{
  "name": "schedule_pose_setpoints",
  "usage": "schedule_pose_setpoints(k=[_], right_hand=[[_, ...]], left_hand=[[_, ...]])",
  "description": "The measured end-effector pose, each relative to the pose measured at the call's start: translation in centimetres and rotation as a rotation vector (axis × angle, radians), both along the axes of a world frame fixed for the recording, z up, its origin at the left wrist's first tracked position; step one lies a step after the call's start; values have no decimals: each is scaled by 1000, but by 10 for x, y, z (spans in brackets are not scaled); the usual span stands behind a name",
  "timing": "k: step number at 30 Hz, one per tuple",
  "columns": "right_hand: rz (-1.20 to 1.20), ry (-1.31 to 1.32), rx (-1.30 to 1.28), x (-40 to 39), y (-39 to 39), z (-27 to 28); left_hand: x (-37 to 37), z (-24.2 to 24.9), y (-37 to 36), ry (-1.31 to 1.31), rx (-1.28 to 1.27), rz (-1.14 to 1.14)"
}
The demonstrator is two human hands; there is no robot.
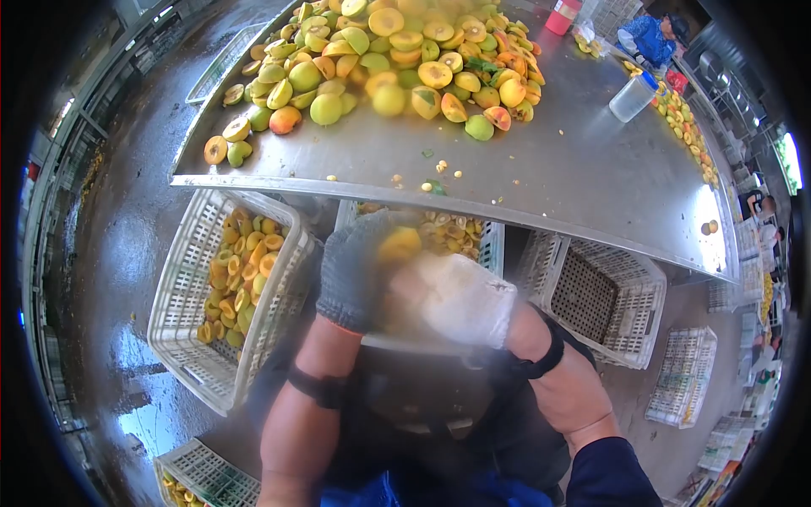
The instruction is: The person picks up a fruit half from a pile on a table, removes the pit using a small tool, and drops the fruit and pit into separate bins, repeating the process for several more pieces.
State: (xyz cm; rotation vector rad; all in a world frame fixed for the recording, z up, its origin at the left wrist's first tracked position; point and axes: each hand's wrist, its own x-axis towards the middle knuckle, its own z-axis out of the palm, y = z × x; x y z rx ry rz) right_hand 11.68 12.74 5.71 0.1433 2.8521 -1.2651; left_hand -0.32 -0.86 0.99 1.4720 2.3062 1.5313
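In the head view my left hand, in a dark grey glove, is closed around a yellow peach. My right hand wears a white glove with bare fingertips. Its fingers are curled close to the peach, but blur hides what they hold. Both hands are over a white crate of fruit pieces, just in front of the metal table. A large heap of cut peaches, green, yellow and reddish, lies on the table beyond my hands.
On the left stands a white crate holding peach halves. Another white crate is at right, with one more crate farther right. A blue-lidded plastic jar stands on the table. A person in blue is at the far side.
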Motion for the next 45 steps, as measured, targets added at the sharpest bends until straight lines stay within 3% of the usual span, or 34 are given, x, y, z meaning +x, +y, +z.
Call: schedule_pose_setpoints(k=[2, 5, 8, 11, 15, 17, 19, 22, 26, 28, 31, 33, 35, 37, 40, 41, 43, 45], right_hand=[[8, -50, -40, -1, 1, 0], [18, -23, -266, -1, 6, -10], [-106, -452, -920, 0, 13, 2], [-56, -395, -1296, 5, 16, -16], [-24, -531, -1633, 8, 17, -11], [121, -609, -1774, 7, 21, -18], [5, -419, -1494, 5, 4, -29], [-17, -300, -1303, 8, -4, -28], [-18, -307, -1033, 7, -8, -28], [-1, -347, -1130, 10, -4, -30], [88, -332, -1428, 15, 0, -40], [178, -332, -1498, 22, 6, -41], [243, -419, -1733, 38, 17, -37], [302, -589, -1896, 53, 35, -45], [138, -457, -449, 48, 43, -139], [1, -465, 15, 41, 37, -148], [-292, -766, -102, 30, 31, -153], [-223, -862, -74, 26, 30, -161]], left_hand=[[0, 0, 0, -6, 3, -9], [5, -9, -3, -254, 65, -4], [11, 2, -1, 10, 49, 84], [14, -7, 0, -51, 154, 33], [23, -14, 4, -390, 295, 68], [27, -12, 5, -575, 319, 104], [28, -18, 4, -630, 357, 128], [29, -33, 4, -723, 459, 191], [30, -37, 5, -870, 512, 200], [31, -33, 6, -976, 527, 161], [35, -30, 8, -877, 497, 114], [36, -23, 9, -1024, 562, 80], [34, 5, 6, -1472, 699, 16], [21, -10, -5, -1083, 499, 151], [8, -39, -18, -779, 400, 247], [6, -36, -19, -873, 471, 214], [3, -33, -28, -1076, 577, 200], [1, -28, -32, -1288, 677, 226]])
